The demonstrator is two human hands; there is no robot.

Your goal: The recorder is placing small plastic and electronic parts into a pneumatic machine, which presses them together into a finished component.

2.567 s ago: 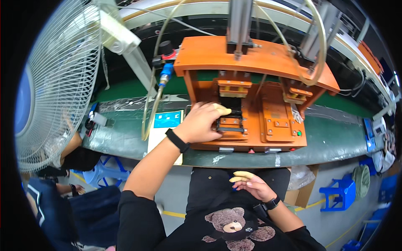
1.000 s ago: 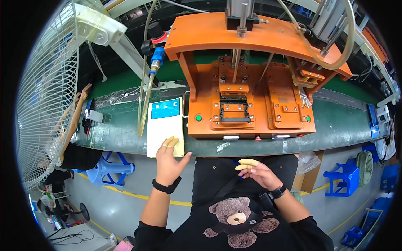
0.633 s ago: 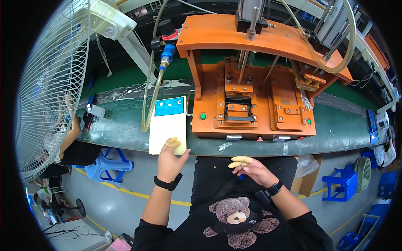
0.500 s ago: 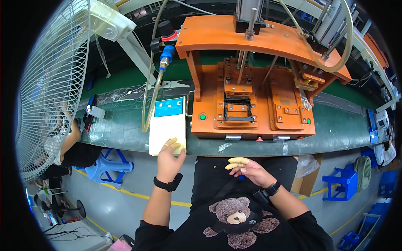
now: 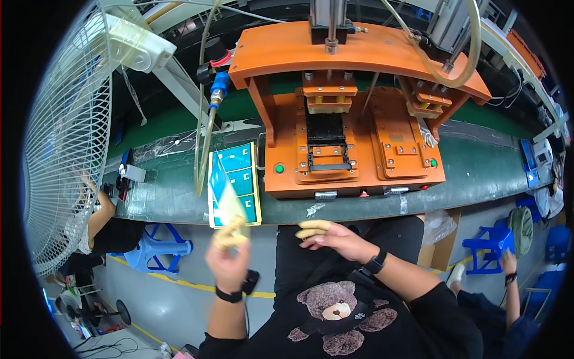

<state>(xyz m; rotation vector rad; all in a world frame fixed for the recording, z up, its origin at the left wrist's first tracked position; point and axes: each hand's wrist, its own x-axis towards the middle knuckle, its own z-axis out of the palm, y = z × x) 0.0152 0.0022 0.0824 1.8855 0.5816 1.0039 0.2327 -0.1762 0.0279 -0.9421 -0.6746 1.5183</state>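
My left hand [image 5: 228, 257], smeared by motion and wearing pale finger cots, pinches a thin pale-and-blue sheet [image 5: 226, 194] lifted at a slant. Beneath it on the bench's front edge lies a stack of blue-panelled sheets [image 5: 241, 179] with small white marks and a yellowish border. My right hand [image 5: 335, 239], also with finger cots, hovers before my lap, fingers stretched out and holding nothing visible. Beyond the hands stands an orange two-station press [image 5: 281, 186]. Its left press head [image 5: 329, 99] is raised over a black part [image 5: 324, 128] in the fixture; the right fixture [image 5: 400, 149] has an orange plate.
A caged fan [image 5: 72, 143] stands at the left, near a blue stool [image 5: 158, 246] and a seated person's arm [image 5: 103, 206]. An air hose [image 5: 205, 155] hangs beside the stack. Another person's hand [image 5: 508, 263] is near a blue stool [image 5: 487, 251] at the right.
My left hand has drawn back toward me with the sheet, baring more blue panels. The left press head has risen, exposing the black part. My right hand's fingers have straightened. A person appears lower right.
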